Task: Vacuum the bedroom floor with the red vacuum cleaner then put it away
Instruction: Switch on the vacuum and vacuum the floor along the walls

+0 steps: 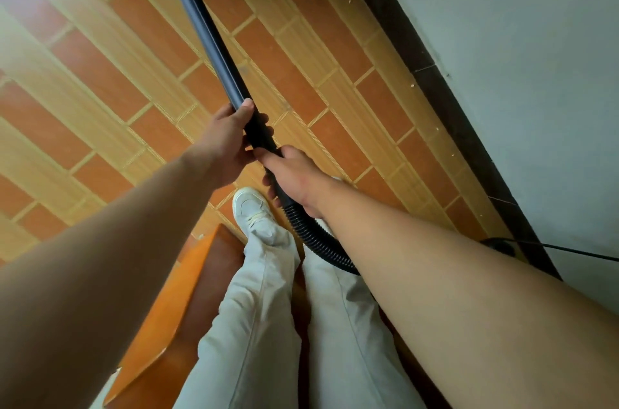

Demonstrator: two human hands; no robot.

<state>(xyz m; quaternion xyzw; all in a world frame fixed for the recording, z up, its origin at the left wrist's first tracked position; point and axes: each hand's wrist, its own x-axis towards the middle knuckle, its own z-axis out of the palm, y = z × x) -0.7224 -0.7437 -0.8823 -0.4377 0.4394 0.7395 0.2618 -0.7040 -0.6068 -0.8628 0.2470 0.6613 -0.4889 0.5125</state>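
A long dark vacuum wand (204, 30) slants from the middle of the view up to the top left, its far end over the floor. My left hand (231, 137) grips the wand's lower end. Just below it, my right hand (294, 177) is closed around the black handle where the ribbed black hose (315, 241) begins. The hose curves down to the right and goes behind my right forearm. The red vacuum body is hidden from view.
The floor (100, 80) is orange and tan brick-pattern tile. A dark skirting board (445, 97) and a pale wall (519, 56) run along the right. A black cord (569, 249) crosses the wall's base. An orange wooden furniture edge (167, 301) lies by my legs and white shoe (251, 207).
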